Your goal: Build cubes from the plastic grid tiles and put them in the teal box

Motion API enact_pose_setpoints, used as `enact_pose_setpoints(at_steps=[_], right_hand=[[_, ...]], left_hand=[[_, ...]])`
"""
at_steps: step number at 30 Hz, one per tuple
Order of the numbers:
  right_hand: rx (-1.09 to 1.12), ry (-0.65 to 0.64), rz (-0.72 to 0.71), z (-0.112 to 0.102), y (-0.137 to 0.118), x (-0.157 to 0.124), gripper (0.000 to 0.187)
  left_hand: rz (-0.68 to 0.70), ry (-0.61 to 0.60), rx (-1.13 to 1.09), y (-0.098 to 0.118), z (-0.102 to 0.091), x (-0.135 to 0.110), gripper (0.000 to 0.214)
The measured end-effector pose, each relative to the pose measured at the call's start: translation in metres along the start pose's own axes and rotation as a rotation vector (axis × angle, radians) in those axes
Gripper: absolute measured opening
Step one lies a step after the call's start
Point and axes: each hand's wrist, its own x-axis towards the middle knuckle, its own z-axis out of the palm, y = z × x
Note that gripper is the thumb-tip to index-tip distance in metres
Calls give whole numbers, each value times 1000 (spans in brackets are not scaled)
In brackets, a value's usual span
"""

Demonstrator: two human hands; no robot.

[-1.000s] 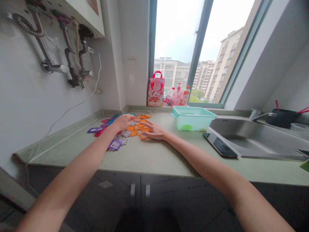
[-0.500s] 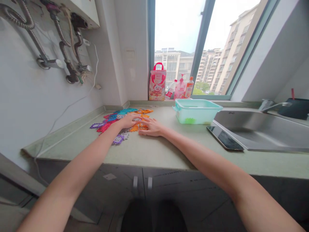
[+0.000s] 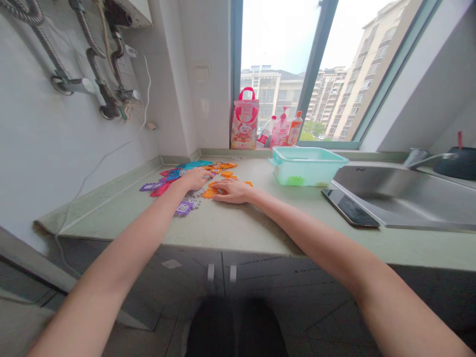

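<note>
A heap of flat, jagged-edged plastic pieces in red, blue and teal [image 3: 193,165] lies on the countertop [image 3: 238,230]. My left hand [image 3: 196,178] rests over the heap, its fingers stretched forward and slightly bent. To its right, my right hand [image 3: 232,191] lies low over orange pieces [image 3: 209,192], fingers spread and partly covering them. Another orange piece [image 3: 228,174] sits just beyond its fingertips. Purple pieces [image 3: 183,208] and grey-white ones [image 3: 195,202] lie nearer to me. What is under both palms is hidden.
A translucent green tub [image 3: 308,171] stands right of my hands, with something bright green inside. Beside it a phone [image 3: 349,208] lies along the steel sink [image 3: 405,198]. A pink bag [image 3: 245,124] and several bottles [image 3: 280,131] stand at the window. A white cable [image 3: 111,153] hangs left.
My hands have moved apart, the left one drawing slightly back. Orange pieces have spread out around my right hand, with one now showing at its far right side. The view has shifted a little.
</note>
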Motion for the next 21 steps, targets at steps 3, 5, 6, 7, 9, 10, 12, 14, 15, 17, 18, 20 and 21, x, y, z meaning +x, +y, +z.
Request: enact_pose_setpoints(at_steps=[3, 5, 6, 7, 9, 10, 12, 14, 15, 17, 18, 20, 21], right_hand=[[6, 8, 62, -6, 10, -12, 51], [-1, 6, 97, -11, 16, -20, 47], [-4, 3, 110, -13, 19, -24, 45], [-8, -2, 119, -16, 22, -27, 44], [-15, -14, 130, -20, 26, -31, 41], [-17, -19, 132, -21, 28, -33, 41], [-19, -14, 136, -24, 30, -35, 40], [-24, 4, 147, -25, 31, -36, 42], [-35, 19, 154, -26, 31, -37, 45], [-75, 66, 163, -27, 31, -37, 50], [-100, 91, 166, -28, 31, -37, 51], [-144, 123, 169, -29, 33, -38, 49], [-160, 127, 173, -30, 34, -38, 48]], left_hand=[[-57, -27, 60, -2, 0, -3, 50], [-75, -49, 74, -2, -2, -5, 54], [-87, -58, 75, -1, -4, -6, 55], [-101, -64, 74, -1, -6, -7, 56], [-139, -74, 78, 0, -11, -8, 56], [-161, -79, 85, 1, -13, -9, 54], [-213, -84, 112, 1, -17, -11, 49], [-263, -72, 146, 1, -19, -14, 43], [-279, -55, 160, 1, -20, -15, 41], [-290, -5, 171, 3, -19, -17, 42], [-290, 25, 166, 4, -19, -18, 44], [-293, 83, 142, 6, -19, -17, 47], [-301, 92, 131, 7, -21, -15, 50]])
